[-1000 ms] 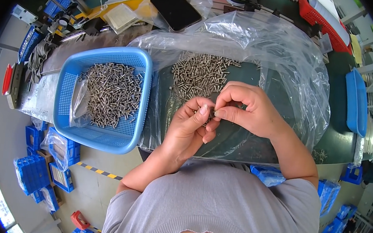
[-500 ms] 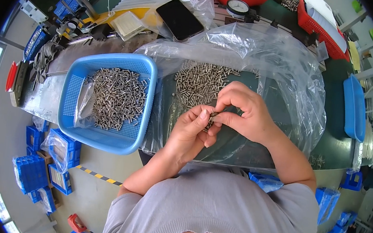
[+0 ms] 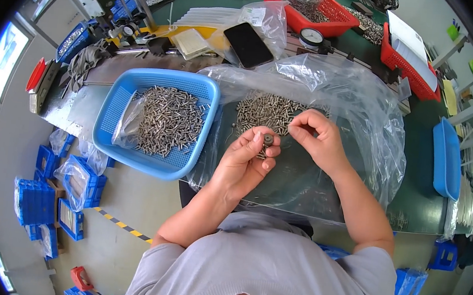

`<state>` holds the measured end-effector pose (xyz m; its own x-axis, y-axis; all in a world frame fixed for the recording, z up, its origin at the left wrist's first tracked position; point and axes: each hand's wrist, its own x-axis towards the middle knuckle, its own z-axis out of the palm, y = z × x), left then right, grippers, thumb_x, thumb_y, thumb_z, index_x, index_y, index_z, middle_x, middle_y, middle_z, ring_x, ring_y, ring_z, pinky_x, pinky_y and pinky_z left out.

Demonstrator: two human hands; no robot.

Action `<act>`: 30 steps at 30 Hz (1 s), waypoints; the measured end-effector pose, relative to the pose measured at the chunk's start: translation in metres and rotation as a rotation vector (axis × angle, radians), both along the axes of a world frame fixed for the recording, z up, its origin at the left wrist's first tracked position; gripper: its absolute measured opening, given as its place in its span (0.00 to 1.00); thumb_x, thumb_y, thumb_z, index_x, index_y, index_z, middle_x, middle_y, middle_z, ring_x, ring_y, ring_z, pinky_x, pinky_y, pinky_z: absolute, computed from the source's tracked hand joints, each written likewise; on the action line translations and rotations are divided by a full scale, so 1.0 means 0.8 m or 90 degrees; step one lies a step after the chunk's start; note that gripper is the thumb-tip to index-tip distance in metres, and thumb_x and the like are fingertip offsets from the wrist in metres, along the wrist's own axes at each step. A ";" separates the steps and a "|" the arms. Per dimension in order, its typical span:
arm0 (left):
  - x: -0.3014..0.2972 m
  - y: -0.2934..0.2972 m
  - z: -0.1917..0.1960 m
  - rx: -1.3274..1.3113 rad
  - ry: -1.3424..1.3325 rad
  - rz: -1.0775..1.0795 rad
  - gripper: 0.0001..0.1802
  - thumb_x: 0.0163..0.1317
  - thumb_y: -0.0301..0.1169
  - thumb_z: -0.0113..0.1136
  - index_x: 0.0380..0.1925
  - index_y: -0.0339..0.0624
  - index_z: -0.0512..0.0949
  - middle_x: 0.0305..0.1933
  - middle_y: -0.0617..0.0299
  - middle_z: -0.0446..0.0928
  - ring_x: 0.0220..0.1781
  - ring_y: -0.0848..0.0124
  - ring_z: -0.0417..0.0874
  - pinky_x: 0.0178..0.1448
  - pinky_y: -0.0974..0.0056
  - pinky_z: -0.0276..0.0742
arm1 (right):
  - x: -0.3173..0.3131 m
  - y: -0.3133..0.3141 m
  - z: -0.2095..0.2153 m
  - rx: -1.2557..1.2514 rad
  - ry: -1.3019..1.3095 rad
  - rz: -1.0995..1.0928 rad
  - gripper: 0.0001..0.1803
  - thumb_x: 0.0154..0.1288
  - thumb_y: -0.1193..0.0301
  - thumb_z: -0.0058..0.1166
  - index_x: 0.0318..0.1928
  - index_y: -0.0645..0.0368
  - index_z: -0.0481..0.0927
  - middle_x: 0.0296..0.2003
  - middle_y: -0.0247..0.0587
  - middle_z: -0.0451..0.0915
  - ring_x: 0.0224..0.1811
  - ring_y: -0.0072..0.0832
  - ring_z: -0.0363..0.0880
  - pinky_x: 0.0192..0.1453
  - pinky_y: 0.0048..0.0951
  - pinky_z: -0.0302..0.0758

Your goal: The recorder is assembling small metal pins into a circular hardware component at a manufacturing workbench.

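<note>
My left hand (image 3: 242,162) is closed, with a small round dark metal piece (image 3: 268,140) between thumb and fingers. Just below that piece, some small metal pins show against the curled fingers. To its right, my right hand (image 3: 321,144) is raised with thumb and forefinger pinched together; whatever they hold, if anything, is too small to make out. Behind both hands lies a heap of small metal pins (image 3: 268,111) on a clear plastic sheet (image 3: 372,123). Many more pins (image 3: 170,123) fill a blue basket (image 3: 213,102) at the left.
Along the back lie a black phone (image 3: 248,44), a dial gauge (image 3: 311,38) and a red basket (image 3: 330,27) of metal parts. A second red basket (image 3: 411,73) with papers stands back right. At the far right is a blue tray (image 3: 447,159). Blue crates (image 3: 37,202) sit on the floor.
My right hand has drawn away from the left, to the right, so the round metal piece now shows in my left hand. The whole view has shifted slightly.
</note>
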<state>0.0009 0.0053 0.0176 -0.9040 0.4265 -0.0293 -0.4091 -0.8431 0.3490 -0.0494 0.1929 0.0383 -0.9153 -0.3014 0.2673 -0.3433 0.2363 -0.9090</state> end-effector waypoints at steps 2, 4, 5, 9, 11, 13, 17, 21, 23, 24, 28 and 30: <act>0.006 -0.006 0.013 0.018 0.026 0.014 0.14 0.67 0.35 0.53 0.47 0.39 0.72 0.45 0.57 0.69 0.37 0.75 0.67 0.34 0.77 0.67 | 0.006 -0.009 0.002 0.024 -0.005 0.011 0.04 0.57 0.76 0.60 0.31 0.61 0.78 0.28 0.30 0.74 0.27 0.17 0.70 0.31 0.21 0.67; 0.012 -0.007 0.028 0.009 0.030 0.021 0.15 0.69 0.39 0.51 0.46 0.39 0.71 0.44 0.57 0.68 0.37 0.75 0.67 0.34 0.76 0.67 | 0.011 -0.010 -0.001 0.102 0.058 0.001 0.04 0.56 0.76 0.60 0.31 0.61 0.78 0.27 0.32 0.74 0.26 0.19 0.72 0.30 0.22 0.68; 0.015 -0.010 0.035 -0.005 0.009 0.030 0.17 0.70 0.42 0.48 0.45 0.40 0.71 0.44 0.57 0.68 0.37 0.75 0.67 0.33 0.75 0.68 | 0.014 -0.010 0.002 0.123 0.042 -0.004 0.04 0.55 0.77 0.61 0.30 0.61 0.78 0.27 0.34 0.75 0.26 0.21 0.73 0.30 0.22 0.68; 0.015 -0.039 0.056 -0.002 -0.035 0.071 0.19 0.71 0.45 0.44 0.41 0.38 0.71 0.42 0.55 0.70 0.37 0.72 0.70 0.35 0.72 0.72 | 0.024 -0.007 0.000 0.119 0.085 0.016 0.03 0.55 0.77 0.60 0.30 0.61 0.78 0.27 0.33 0.74 0.26 0.21 0.72 0.30 0.22 0.68; 0.007 -0.070 0.069 0.017 -0.005 0.117 0.18 0.72 0.44 0.43 0.41 0.38 0.70 0.40 0.54 0.74 0.38 0.69 0.74 0.38 0.67 0.74 | 0.025 -0.006 -0.002 0.132 0.066 0.014 0.04 0.55 0.77 0.60 0.30 0.61 0.78 0.27 0.33 0.74 0.26 0.20 0.72 0.30 0.21 0.68; -0.009 -0.113 0.077 -0.084 0.083 0.227 0.20 0.72 0.44 0.43 0.41 0.36 0.72 0.44 0.51 0.73 0.41 0.66 0.75 0.42 0.66 0.78 | 0.023 -0.006 -0.003 0.123 0.070 0.021 0.04 0.55 0.77 0.60 0.30 0.62 0.78 0.27 0.34 0.74 0.26 0.20 0.72 0.31 0.21 0.68; -0.033 -0.177 0.097 -0.496 0.299 0.387 0.15 0.71 0.39 0.48 0.41 0.37 0.75 0.51 0.55 0.76 0.49 0.68 0.77 0.58 0.61 0.70 | 0.020 -0.006 -0.007 0.116 0.080 0.030 0.04 0.55 0.77 0.60 0.30 0.62 0.78 0.26 0.34 0.74 0.26 0.21 0.72 0.30 0.22 0.68; -0.035 -0.206 0.087 -0.785 0.244 0.405 0.13 0.68 0.37 0.54 0.37 0.39 0.78 0.54 0.62 0.74 0.53 0.77 0.71 0.60 0.68 0.64 | 0.021 -0.009 -0.007 0.124 0.082 0.030 0.04 0.55 0.77 0.60 0.30 0.62 0.78 0.26 0.34 0.73 0.26 0.21 0.71 0.31 0.22 0.68; -0.035 -0.213 0.084 -0.812 0.241 0.429 0.12 0.68 0.37 0.53 0.37 0.39 0.78 0.51 0.62 0.75 0.51 0.77 0.72 0.58 0.68 0.65 | 0.021 -0.010 -0.010 0.123 0.078 0.031 0.04 0.55 0.77 0.60 0.29 0.62 0.78 0.26 0.34 0.73 0.26 0.21 0.71 0.30 0.22 0.68; -0.035 -0.216 0.082 -0.837 0.239 0.454 0.12 0.68 0.37 0.53 0.37 0.39 0.77 0.48 0.63 0.76 0.48 0.77 0.72 0.56 0.69 0.66 | 0.022 -0.011 -0.011 0.124 0.074 0.032 0.04 0.55 0.77 0.60 0.29 0.62 0.78 0.26 0.34 0.73 0.26 0.21 0.71 0.30 0.22 0.68; -0.038 -0.215 0.085 -0.764 0.188 0.482 0.12 0.68 0.37 0.53 0.36 0.38 0.75 0.31 0.66 0.75 0.31 0.79 0.70 0.38 0.74 0.67 | 0.023 -0.007 -0.011 0.116 0.073 0.006 0.04 0.55 0.77 0.60 0.29 0.62 0.77 0.26 0.34 0.74 0.25 0.21 0.71 0.31 0.22 0.68; -0.036 -0.218 0.086 -0.690 0.155 0.484 0.12 0.69 0.37 0.52 0.36 0.38 0.75 0.27 0.67 0.72 0.28 0.80 0.68 0.32 0.74 0.65 | 0.018 -0.006 -0.010 0.121 0.102 -0.022 0.04 0.56 0.77 0.60 0.30 0.62 0.77 0.26 0.34 0.75 0.26 0.21 0.72 0.31 0.22 0.68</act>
